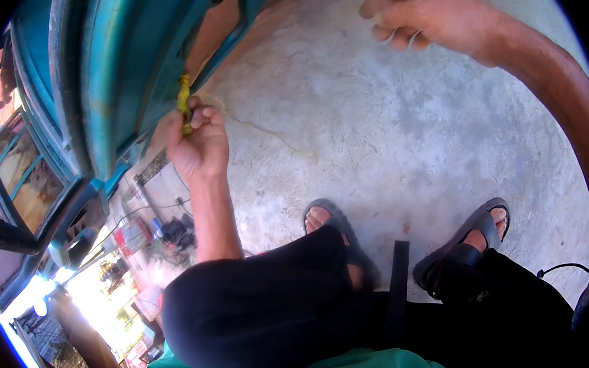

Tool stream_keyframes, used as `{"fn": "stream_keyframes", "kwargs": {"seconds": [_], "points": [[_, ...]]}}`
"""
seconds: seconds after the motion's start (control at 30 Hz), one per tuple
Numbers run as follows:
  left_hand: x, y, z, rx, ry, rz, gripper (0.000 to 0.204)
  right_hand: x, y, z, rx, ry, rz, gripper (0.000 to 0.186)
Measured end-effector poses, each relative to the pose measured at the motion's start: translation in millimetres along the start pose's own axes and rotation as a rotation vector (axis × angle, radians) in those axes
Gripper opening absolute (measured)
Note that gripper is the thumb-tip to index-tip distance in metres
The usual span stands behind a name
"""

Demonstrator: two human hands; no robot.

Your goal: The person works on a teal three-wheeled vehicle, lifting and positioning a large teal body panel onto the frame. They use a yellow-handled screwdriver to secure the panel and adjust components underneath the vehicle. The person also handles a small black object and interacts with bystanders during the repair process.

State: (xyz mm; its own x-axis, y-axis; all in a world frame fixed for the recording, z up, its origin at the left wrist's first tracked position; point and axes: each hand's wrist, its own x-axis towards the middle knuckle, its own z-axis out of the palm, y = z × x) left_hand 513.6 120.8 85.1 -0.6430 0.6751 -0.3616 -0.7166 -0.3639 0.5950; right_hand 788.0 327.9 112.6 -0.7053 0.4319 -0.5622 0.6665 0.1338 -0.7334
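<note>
My left hand (204, 148) is raised beside the teal metal body (103, 65), its fingers curled around a lumpy yellow piece (183, 99). That piece lies along the lower edge of the teal metal; its exact kind is unclear. A thin yellowish string (271, 132) trails from near these fingers out over the concrete. At the upper right, my right hand (425, 18) hangs apart from the metal with its fingers bent in and pressed together. Whatever it may hold is too small or hidden to see.
Grey concrete floor (409, 138) spreads below, with my sandalled feet (335, 232) on it. My dark trousers (264, 299) fill the lower middle. At the lower left are a dark cable (144, 208) and a cluttered dark bundle (176, 233).
</note>
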Motion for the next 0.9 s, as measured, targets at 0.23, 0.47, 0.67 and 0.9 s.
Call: {"fn": "stream_keyframes", "kwargs": {"seconds": [0.23,0.47,0.67,0.9], "points": [[14.9,-8.5,-6.7,0.059,0.02,0.008,0.015,9.1,34.8,9.7,0.119,-0.014,-0.006,0.038],[31.5,7.9,-32.3,-0.029,0.015,-0.1,0.007,5.3,39.4,0.6,0.199,0.217,0.001,0.041],[14.4,-30.5,15.9,0.275,0.189,0.1,0.007,13.4,32.5,-18.8,0.092,-0.005,0.015,0.035],[4.5,-59.9,54.1,0.611,0.125,0.256,0.016,13.1,38.5,-17.8,-0.041,0.027,-0.046,0.029]]}}
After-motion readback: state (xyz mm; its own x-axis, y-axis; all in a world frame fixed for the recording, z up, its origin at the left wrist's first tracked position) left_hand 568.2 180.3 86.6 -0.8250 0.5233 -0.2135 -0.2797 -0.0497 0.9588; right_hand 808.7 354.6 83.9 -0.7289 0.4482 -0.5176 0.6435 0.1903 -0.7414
